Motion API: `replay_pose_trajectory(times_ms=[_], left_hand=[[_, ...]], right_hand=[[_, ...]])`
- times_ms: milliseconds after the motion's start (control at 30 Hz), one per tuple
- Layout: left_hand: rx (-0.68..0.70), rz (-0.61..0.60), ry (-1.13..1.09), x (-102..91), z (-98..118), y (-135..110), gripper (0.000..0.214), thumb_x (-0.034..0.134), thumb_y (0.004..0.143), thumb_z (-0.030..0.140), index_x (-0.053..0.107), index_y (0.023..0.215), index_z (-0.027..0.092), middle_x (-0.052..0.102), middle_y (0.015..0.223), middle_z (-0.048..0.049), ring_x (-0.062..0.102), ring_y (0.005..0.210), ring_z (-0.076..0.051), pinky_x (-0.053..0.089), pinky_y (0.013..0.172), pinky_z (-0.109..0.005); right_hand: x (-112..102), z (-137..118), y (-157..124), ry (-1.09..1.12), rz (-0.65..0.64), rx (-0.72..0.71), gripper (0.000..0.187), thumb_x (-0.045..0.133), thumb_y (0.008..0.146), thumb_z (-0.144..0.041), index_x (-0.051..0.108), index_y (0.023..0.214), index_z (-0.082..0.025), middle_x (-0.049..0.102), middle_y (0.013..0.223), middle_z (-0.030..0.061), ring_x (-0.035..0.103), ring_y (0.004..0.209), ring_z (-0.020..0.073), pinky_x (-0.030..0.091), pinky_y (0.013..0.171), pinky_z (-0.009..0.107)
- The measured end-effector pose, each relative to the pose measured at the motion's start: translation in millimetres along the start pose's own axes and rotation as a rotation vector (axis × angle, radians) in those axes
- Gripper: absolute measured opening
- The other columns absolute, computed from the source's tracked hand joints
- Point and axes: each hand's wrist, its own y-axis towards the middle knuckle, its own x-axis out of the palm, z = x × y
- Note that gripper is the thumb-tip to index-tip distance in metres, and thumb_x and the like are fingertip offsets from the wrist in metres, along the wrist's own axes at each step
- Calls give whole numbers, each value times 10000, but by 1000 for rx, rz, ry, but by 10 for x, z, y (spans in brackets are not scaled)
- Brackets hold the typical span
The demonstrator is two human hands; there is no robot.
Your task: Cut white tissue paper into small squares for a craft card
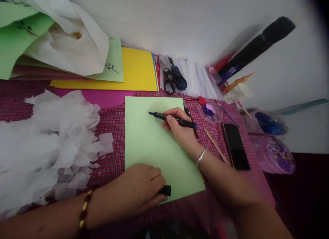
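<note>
My right hand (180,127) holds a black marker (183,122) with a blue end, its bare tip pointing left over the upper part of a pale green sheet of paper (146,143). Whether the tip touches the paper I cannot tell. No marks show on this sheet. Near the sheet's lower edge rests my left hand (140,186), its fingers closed around a black marker cap (166,190).
Torn white tissue paper (59,146) is heaped on the left. Behind the sheet lie yellow paper (138,67) and black-handled scissors (172,79). To the right are a wooden stick (216,145), a phone (235,146) and a paper cup (241,91).
</note>
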Motion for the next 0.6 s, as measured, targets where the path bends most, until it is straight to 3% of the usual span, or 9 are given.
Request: replay_pose_trajectory(times_ms=[300,500,600], left_hand=[[11,2,-19,-26,-5,8,204,584,957,342,588,828,185,655,808,-18,583,666,-187,394,581,-325],[-5,6,37,9,-30,9,270,474,1008,351,564,814,187,630,769,-27,548,634,-178,359,561,-305],[3,0,28,31,-48,0,239,463,1007,319,556,828,191,623,771,-29,550,646,-185,365,566,-302]], right_hand=[[-17,-4,7,64,7,-14,59,587,873,-267,613,903,-224,660,654,-42,574,548,110,458,541,259],[-438,-278,62,232,306,-238,53,584,897,-277,615,883,-237,635,676,-36,605,590,126,490,592,289],[-598,-372,-52,217,399,-233,33,621,885,-270,608,868,-246,601,624,-52,584,567,128,494,597,299]])
